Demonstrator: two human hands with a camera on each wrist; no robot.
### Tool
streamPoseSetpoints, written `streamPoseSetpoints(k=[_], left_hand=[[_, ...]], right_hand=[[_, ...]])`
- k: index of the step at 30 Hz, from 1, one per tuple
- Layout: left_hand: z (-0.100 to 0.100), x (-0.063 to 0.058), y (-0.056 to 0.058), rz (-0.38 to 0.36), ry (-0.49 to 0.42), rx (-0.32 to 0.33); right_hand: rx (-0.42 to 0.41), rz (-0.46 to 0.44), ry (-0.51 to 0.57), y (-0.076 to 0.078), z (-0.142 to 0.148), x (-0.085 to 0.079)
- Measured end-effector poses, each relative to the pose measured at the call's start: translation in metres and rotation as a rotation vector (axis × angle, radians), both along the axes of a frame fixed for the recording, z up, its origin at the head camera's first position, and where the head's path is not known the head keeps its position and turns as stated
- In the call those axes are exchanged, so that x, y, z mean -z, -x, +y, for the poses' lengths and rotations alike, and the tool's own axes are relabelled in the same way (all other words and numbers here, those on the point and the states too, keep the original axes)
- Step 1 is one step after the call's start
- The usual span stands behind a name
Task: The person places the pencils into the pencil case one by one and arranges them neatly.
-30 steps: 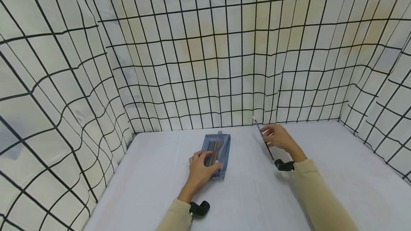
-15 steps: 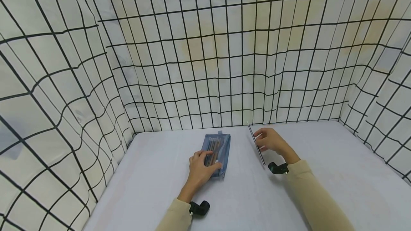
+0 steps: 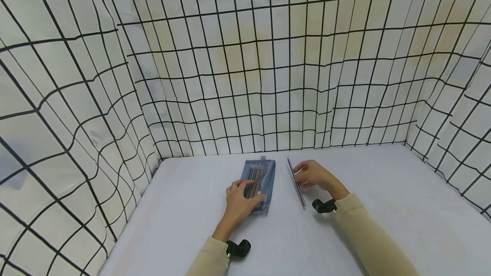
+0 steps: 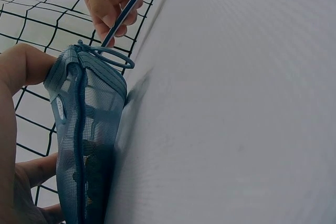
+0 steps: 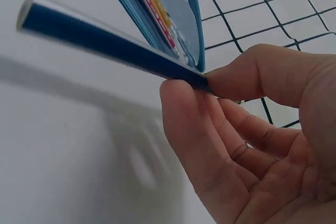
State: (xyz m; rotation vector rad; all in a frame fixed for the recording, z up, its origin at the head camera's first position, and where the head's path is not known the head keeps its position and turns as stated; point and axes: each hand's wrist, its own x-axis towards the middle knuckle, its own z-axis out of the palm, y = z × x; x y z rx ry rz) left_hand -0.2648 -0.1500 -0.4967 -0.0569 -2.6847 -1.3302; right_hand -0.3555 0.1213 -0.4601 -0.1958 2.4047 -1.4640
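Observation:
A blue mesh pencil case point(image 3: 270, 184) with a zipper lies on the white table, and several pencils point(image 3: 256, 174) show in it. My left hand point(image 3: 238, 203) holds the case, thumb near the zipper end and fingers across it. To its right, my right hand point(image 3: 314, 177) pinches a slim dark blue and silver pencil point(image 5: 105, 39) between thumb and fingertips. That pencil is held tilted above the table, apart from the case in the head view. In the right wrist view, red and yellow pencils point(image 5: 153, 9) show within the case behind it.
The white table point(image 3: 184, 199) runs back to a white wall with a black grid point(image 3: 234, 97). Gridded side walls point(image 3: 69, 110) stand at left and right. A small black camera sits on each wrist point(image 3: 238, 248).
My right hand has moved left and slightly nearer to me, bringing the pencil closer to the pencil case. The left hand and the case have stayed in place.

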Motion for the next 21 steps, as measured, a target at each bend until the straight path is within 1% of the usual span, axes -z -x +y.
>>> streamPoseSetpoints(k=[4, 12, 16, 21], left_hand=[[0.000, 0.000, 0.001, 0.002, 0.003, 0.000], [0.000, 0.001, 0.001, 0.004, 0.012, -0.003], [0.000, 0.001, 0.001, 0.003, 0.011, -0.004], [0.000, 0.001, 0.001, 0.004, 0.011, -0.005]], right_hand=[[-0.028, -0.014, 0.019, -0.002, -0.006, 0.003], [-0.073, -0.050, 0.023, -0.005, -0.016, 0.008], [-0.095, -0.064, 0.051, -0.007, -0.021, 0.009], [-0.082, -0.088, 0.077, -0.009, -0.029, 0.010]])
